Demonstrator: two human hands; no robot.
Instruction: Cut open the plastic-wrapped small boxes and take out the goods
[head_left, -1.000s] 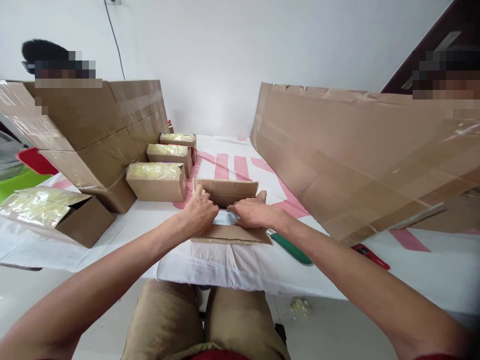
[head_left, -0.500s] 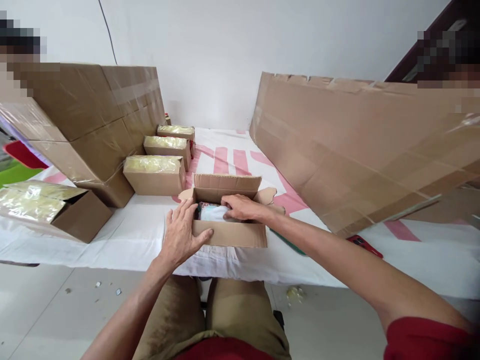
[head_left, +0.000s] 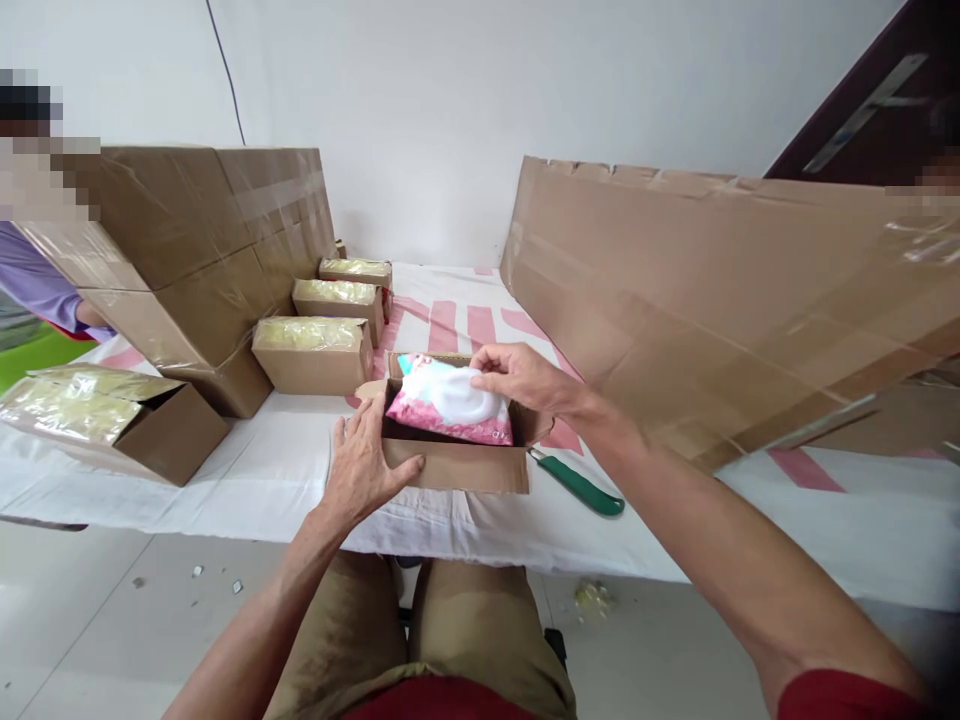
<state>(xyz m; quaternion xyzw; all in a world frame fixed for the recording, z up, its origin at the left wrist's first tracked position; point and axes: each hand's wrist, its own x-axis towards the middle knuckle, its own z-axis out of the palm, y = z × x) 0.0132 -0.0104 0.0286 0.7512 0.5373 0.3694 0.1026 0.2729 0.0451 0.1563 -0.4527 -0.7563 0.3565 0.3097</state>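
Observation:
An open cardboard box (head_left: 457, 470) lies in front of me near the table's edge, its flaps folded outward. My left hand (head_left: 367, 455) holds the box at its left end, fingers spread along the side and thumb on the front flap. A pink and white pack of wet wipes (head_left: 435, 400) is tilted up at the box's opening, with a white oval lid on top. My right hand (head_left: 517, 375) pinches the pack at the right part of its lid. The pack hides most of the box's inside.
A green-handled knife (head_left: 581, 485) lies right of the box. Taped boxes (head_left: 311, 355) stand in a row at left, beside stacked cartons (head_left: 187, 250) and a box with a gaping end (head_left: 165, 430). A large cardboard sheet (head_left: 675, 300) stands at right. A person's sleeve (head_left: 37, 275) shows far left.
My right hand has lifted the wet wipes pack from inside the box up to its opening. My left hand has stayed on the box. The knife has come into fuller view.

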